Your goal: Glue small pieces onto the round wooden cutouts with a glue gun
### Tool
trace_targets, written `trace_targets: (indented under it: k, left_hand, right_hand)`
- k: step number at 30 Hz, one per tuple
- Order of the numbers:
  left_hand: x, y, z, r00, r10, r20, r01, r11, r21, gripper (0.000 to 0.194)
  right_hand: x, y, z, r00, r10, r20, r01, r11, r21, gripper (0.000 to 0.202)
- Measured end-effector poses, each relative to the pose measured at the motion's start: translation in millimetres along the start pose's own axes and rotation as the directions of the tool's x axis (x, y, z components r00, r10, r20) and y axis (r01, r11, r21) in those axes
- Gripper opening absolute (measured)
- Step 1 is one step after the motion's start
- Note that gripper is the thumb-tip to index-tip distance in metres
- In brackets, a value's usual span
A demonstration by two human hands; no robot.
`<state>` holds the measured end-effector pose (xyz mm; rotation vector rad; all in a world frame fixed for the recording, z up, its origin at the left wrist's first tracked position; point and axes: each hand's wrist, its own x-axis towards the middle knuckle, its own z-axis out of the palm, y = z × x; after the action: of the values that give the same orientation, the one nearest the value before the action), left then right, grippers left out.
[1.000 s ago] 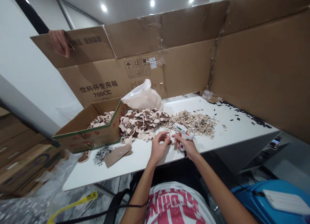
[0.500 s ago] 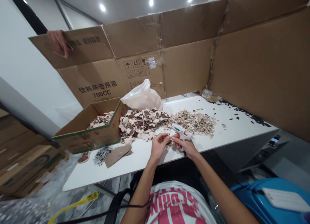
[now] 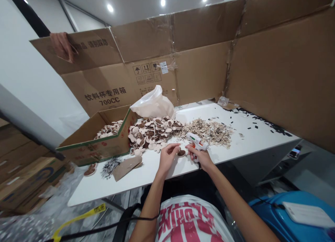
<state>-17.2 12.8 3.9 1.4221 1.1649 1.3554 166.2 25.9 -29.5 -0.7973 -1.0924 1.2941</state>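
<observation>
My left hand [image 3: 168, 157] is closed in a pinch on something small and pale near the table's front edge. A brown and cream felt piece [image 3: 181, 153] lies between my hands. My right hand [image 3: 200, 156] is closed, its fingertips near that piece, beside a white glue gun [image 3: 196, 140]; what the fingertips grip is too small to tell. Behind my hands is a heap of brown and cream felt pieces [image 3: 154, 132]. To its right spreads a pile of thin pale strips [image 3: 209, 130].
An open cardboard box [image 3: 96, 151] with more felt pieces stands on the left of the white table [image 3: 125, 182]. A pale plastic bag [image 3: 154, 104] sits behind the heap. Tall cardboard panels [image 3: 204, 71] line the back. Small black bits [image 3: 267, 124] lie at the right.
My left hand has moved slightly left, away from my right hand. The felt piece between them, mostly covered before, now shows.
</observation>
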Motion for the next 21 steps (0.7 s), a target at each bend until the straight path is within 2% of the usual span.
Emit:
trace_targets:
  k: [4, 8, 11, 17, 21]
  left_hand:
    - [10, -4, -15.5, 0.996, 0.084, -0.018, -0.08, 0.985, 0.156, 0.029]
    - [15, -6, -21.1, 0.992, 0.096, 0.079, -0.113, 0.959, 0.259, 0.028]
    - [17, -9, -18.2, 0.994, 0.058, 0.091, -0.078, 0.967, 0.241, 0.026]
    - [16, -18, -7.9, 1.0, -0.021, -0.017, 0.023, 0.99, 0.14, 0.026]
    - [12, -15, -1.1, 0.998, -0.06, 0.002, 0.06, 0.997, 0.054, 0.026]
  right_hand:
    - [1, 0, 2, 0.999, 0.0, -0.036, 0.0, 1.0, 0.007, 0.041]
    - [1, -1, 3, 0.999, -0.002, -0.049, 0.003, 1.0, 0.008, 0.042]
    - [1, 1, 2, 0.999, -0.004, -0.05, 0.004, 1.0, 0.003, 0.042]
    - [2, 4, 2, 0.998, 0.015, -0.058, -0.017, 0.999, -0.038, 0.047]
    - [0, 0, 3, 1.0, 0.001, -0.021, -0.003, 0.992, -0.124, 0.048]
